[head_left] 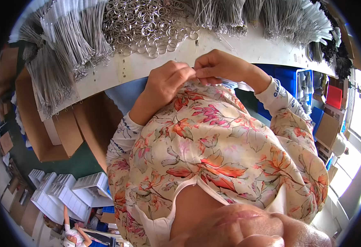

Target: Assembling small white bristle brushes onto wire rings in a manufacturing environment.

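My left hand [167, 80] and my right hand [222, 67] meet fingertip to fingertip at the near edge of a white table [141, 66]. Both are closed in a pinch. Whatever they grip between the fingertips is too small and too covered to name. Just beyond them lies a heap of loose metal split rings [141, 24]. Bundles of thin wire brushes [71, 39] with looped ends and pale bristles lie to its left. More wire brushes [267, 18] are piled at the right.
Open cardboard boxes [46, 123] stand at the left below the table. White plastic baskets [63, 191] and another person [75, 236] are at the lower left. To the right are a blue crate [285, 80] and a red bin [334, 96]. Dark bristly material [342, 53] lies at the table's right end.
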A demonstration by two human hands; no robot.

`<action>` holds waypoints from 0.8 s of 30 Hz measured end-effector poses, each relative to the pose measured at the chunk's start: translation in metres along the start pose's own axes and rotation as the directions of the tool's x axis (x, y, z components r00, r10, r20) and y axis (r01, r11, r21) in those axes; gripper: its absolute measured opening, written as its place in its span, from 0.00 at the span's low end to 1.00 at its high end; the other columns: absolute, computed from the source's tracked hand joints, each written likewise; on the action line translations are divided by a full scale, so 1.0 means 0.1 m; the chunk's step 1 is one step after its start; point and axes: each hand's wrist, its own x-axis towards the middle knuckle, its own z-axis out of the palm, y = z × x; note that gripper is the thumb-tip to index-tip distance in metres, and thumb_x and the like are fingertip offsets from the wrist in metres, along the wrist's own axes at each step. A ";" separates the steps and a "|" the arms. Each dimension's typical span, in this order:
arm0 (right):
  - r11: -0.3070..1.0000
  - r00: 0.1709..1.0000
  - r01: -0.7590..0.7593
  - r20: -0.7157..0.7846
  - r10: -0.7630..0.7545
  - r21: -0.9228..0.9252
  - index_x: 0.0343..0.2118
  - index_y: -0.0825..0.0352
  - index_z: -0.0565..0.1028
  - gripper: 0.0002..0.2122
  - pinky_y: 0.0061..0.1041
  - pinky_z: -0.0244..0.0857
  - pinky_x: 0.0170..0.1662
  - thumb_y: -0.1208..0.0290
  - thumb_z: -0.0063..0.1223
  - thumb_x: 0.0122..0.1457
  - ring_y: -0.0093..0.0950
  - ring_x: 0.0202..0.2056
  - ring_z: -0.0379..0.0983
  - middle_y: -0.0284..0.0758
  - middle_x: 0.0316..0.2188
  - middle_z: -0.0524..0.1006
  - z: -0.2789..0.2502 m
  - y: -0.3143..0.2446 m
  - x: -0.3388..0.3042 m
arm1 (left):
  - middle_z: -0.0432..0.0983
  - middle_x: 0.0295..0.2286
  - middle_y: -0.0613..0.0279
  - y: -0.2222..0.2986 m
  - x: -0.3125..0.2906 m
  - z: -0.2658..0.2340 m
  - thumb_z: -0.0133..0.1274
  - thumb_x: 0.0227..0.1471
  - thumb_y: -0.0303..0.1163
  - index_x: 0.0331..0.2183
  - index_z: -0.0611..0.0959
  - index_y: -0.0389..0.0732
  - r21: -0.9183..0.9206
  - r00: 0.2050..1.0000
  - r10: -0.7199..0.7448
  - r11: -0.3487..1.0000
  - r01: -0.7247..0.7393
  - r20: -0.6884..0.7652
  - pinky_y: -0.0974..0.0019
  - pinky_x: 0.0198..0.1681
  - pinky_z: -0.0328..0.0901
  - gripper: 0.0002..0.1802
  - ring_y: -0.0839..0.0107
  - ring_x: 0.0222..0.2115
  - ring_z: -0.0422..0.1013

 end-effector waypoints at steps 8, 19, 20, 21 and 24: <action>0.817 0.991 -0.028 0.124 -0.053 0.575 0.26 0.68 0.73 0.12 0.10 0.48 0.18 0.64 0.47 0.59 0.10 0.16 0.56 0.25 0.17 0.68 -0.13 0.19 -0.32 | 0.74 0.25 0.61 0.10 0.45 0.12 0.61 0.40 0.29 0.32 0.78 0.38 -0.180 0.993 0.044 0.983 -0.024 0.109 0.70 0.23 0.66 0.13 0.67 0.23 0.72; 0.444 0.696 -0.265 -0.488 -0.527 -0.856 0.26 0.65 0.74 0.05 0.27 0.66 0.25 0.70 0.50 0.53 0.32 0.21 0.73 0.35 0.18 0.75 -0.28 0.30 -0.31 | 0.70 0.24 0.76 -0.62 0.52 0.24 0.62 0.34 0.34 0.29 0.79 0.51 0.480 0.970 -0.098 0.877 -0.021 0.221 0.65 0.35 0.54 0.13 0.72 0.31 0.63; 0.333 0.694 -0.288 -0.435 -0.573 -0.898 0.26 0.64 0.74 0.06 0.28 0.66 0.25 0.68 0.50 0.53 0.33 0.22 0.73 0.35 0.19 0.75 -0.27 0.54 -0.18 | 0.70 0.24 0.76 -0.63 0.55 0.24 0.62 0.34 0.34 0.29 0.79 0.51 0.479 0.970 -0.094 0.877 -0.026 0.226 0.65 0.35 0.54 0.13 0.72 0.31 0.63; 0.216 0.698 -0.301 -0.369 -0.614 -0.929 0.25 0.63 0.74 0.06 0.30 0.66 0.25 0.67 0.50 0.53 0.34 0.23 0.73 0.35 0.19 0.75 -0.27 0.66 -0.08 | 0.70 0.24 0.76 -0.65 0.57 0.23 0.62 0.34 0.34 0.28 0.79 0.50 0.501 0.961 -0.097 0.864 -0.048 0.260 0.65 0.35 0.54 0.12 0.72 0.31 0.64; 0.610 0.670 -0.187 -0.554 -0.494 -0.770 0.26 0.64 0.74 0.06 0.30 0.66 0.25 0.68 0.51 0.52 0.35 0.23 0.73 0.34 0.20 0.76 -0.22 0.48 -0.04 | 0.71 0.25 0.76 -0.66 0.62 0.21 0.61 0.35 0.35 0.25 0.78 0.48 0.505 0.953 -0.098 0.861 -0.063 0.286 0.64 0.35 0.54 0.10 0.71 0.31 0.64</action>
